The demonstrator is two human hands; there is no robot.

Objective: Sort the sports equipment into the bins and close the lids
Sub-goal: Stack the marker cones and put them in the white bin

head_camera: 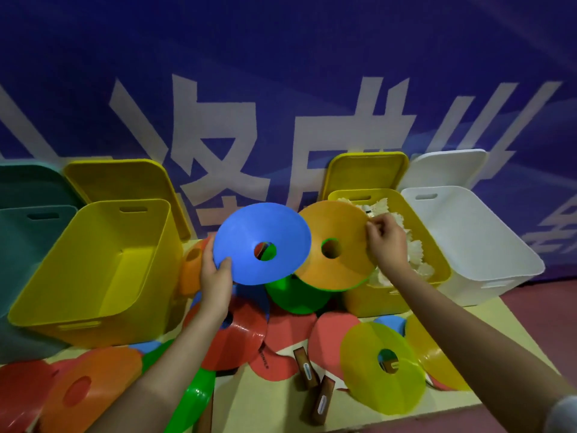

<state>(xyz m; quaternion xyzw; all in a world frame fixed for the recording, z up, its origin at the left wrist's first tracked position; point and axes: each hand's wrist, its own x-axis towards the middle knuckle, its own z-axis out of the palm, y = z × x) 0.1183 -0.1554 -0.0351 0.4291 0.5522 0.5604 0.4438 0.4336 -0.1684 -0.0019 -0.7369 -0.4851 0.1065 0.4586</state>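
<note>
Above the middle of the pale bench (259, 401), the left hand (215, 273) is gripping the rim of a smooth blue disc cone (262, 242) while the right hand (388, 242) is pinching the edge of an orange disc cone (340, 245). Red, green and yellow plastic cones are lying scattered below. At far left an open yellow bin (93, 267) is sitting empty; at far right another yellow bin (437, 260) is holding feathered shuttlecocks (415, 248), beside a white bin (474, 239), all against a blue banner (281, 73).

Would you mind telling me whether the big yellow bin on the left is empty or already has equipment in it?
Empty: the yellow bin shows a bare floor and walls, with its lid propped behind it.
</note>
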